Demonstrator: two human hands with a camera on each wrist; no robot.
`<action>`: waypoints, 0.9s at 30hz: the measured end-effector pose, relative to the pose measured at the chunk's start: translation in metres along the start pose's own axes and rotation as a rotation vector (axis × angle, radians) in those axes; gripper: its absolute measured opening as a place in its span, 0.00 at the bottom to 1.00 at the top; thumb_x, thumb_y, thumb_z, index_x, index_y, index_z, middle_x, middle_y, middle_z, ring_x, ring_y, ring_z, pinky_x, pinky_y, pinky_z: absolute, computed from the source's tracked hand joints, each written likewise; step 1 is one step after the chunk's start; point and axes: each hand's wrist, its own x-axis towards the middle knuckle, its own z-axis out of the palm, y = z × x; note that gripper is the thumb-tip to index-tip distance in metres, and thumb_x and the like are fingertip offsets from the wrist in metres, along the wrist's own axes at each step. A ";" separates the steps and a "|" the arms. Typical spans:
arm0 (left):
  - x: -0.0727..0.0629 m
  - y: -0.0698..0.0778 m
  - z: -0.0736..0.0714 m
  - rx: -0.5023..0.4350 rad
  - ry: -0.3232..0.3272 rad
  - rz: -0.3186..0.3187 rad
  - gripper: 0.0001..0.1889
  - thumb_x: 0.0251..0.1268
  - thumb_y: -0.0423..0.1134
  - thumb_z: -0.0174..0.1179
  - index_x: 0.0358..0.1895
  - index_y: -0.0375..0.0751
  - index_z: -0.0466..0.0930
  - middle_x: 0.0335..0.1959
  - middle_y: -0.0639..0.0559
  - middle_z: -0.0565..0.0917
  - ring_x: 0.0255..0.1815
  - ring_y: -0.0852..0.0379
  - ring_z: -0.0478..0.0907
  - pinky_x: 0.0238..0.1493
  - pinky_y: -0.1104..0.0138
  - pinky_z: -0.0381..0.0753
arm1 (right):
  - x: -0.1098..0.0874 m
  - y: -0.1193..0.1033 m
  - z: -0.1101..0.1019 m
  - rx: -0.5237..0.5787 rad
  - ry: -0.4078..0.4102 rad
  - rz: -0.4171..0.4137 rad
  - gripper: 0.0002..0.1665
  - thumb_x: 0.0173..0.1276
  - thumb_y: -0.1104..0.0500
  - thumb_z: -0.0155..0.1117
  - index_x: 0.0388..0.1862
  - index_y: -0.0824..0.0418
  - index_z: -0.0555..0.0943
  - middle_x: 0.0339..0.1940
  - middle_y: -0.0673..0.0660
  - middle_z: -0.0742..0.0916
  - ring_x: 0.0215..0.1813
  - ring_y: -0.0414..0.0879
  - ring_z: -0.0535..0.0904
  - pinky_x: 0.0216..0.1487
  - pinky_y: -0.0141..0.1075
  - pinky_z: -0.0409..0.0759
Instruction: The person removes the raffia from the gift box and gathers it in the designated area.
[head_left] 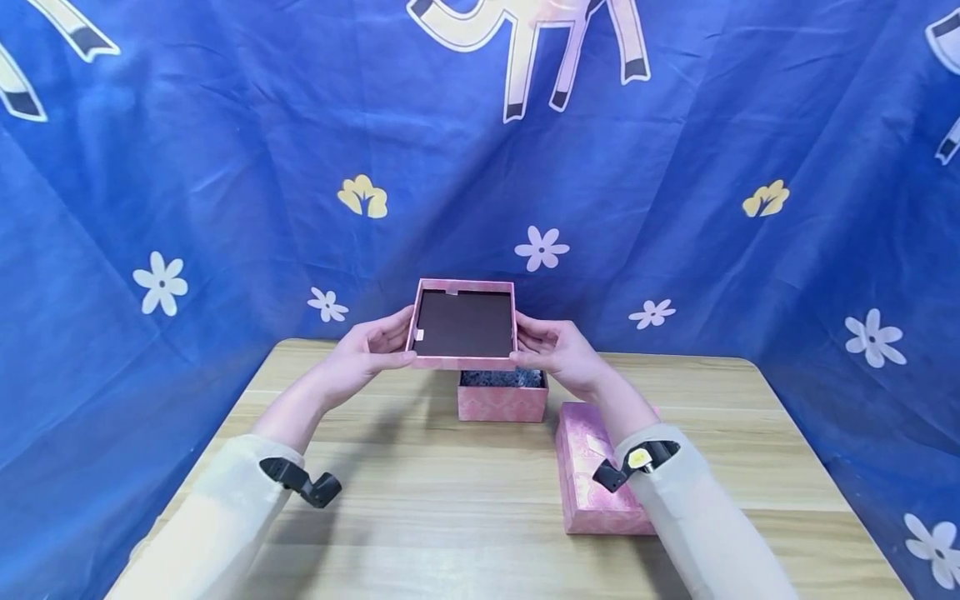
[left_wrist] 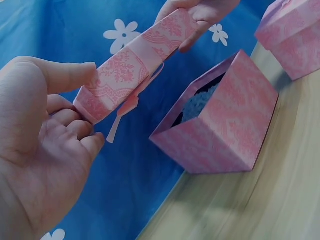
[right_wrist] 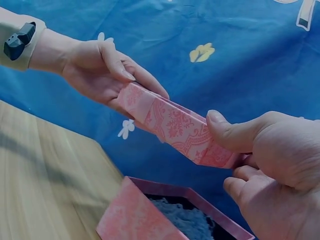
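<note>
Between my two hands is a pink patterned box lid (head_left: pixel 461 363), raised above the table with its dark inside turned toward the head view. My left hand (head_left: pixel 360 354) grips its left edge, thumb at the near corner and fingers behind. The right hand (head_left: pixel 557 354) holds the opposite edge in the same way. In the left wrist view, a pale pink ribbon bow (left_wrist: pixel 131 104) hangs from the lid's outer face. Behind and below the lid, an open pink box (head_left: pixel 502 404) stands on the table, filled with blue-grey shredded stuffing (right_wrist: pixel 185 217).
Another pink box (head_left: pixel 596 483), closed, sits on the wooden table (head_left: pixel 420 517) at the right, partly under my right forearm. A blue cloth (head_left: pixel 247 200) with white flowers hangs behind the table and along both sides.
</note>
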 end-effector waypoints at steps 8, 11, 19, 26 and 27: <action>-0.015 -0.004 -0.016 -0.017 0.026 -0.020 0.43 0.76 0.26 0.61 0.85 0.31 0.46 0.86 0.39 0.51 0.84 0.40 0.50 0.70 0.73 0.68 | 0.013 0.011 0.020 -0.042 0.009 0.008 0.44 0.65 0.84 0.65 0.79 0.77 0.62 0.80 0.69 0.68 0.79 0.61 0.65 0.72 0.42 0.71; -0.019 -0.007 -0.022 -0.042 0.032 -0.026 0.43 0.76 0.25 0.60 0.85 0.31 0.45 0.86 0.38 0.50 0.84 0.39 0.48 0.70 0.73 0.68 | 0.018 0.017 0.026 -0.067 0.011 0.024 0.44 0.65 0.83 0.67 0.79 0.75 0.64 0.80 0.67 0.69 0.79 0.58 0.66 0.73 0.42 0.70; -0.030 -0.012 -0.037 -0.041 0.026 -0.057 0.42 0.77 0.25 0.59 0.85 0.30 0.44 0.86 0.38 0.49 0.85 0.38 0.46 0.70 0.74 0.68 | 0.029 0.025 0.040 -0.142 0.000 0.045 0.45 0.66 0.80 0.70 0.79 0.74 0.63 0.80 0.67 0.69 0.80 0.57 0.65 0.76 0.44 0.66; -0.041 -0.018 -0.052 -0.035 0.018 -0.039 0.43 0.76 0.24 0.60 0.84 0.27 0.43 0.86 0.34 0.46 0.84 0.35 0.47 0.68 0.75 0.70 | 0.039 0.031 0.051 -0.198 -0.024 0.046 0.44 0.67 0.78 0.70 0.80 0.74 0.63 0.81 0.68 0.67 0.80 0.58 0.64 0.75 0.45 0.68; -0.042 -0.019 -0.054 -0.049 0.015 -0.035 0.43 0.76 0.23 0.59 0.84 0.26 0.42 0.86 0.33 0.45 0.83 0.34 0.46 0.68 0.74 0.70 | 0.041 0.032 0.053 -0.198 -0.022 0.052 0.45 0.67 0.78 0.71 0.80 0.73 0.63 0.82 0.67 0.67 0.80 0.57 0.64 0.75 0.45 0.68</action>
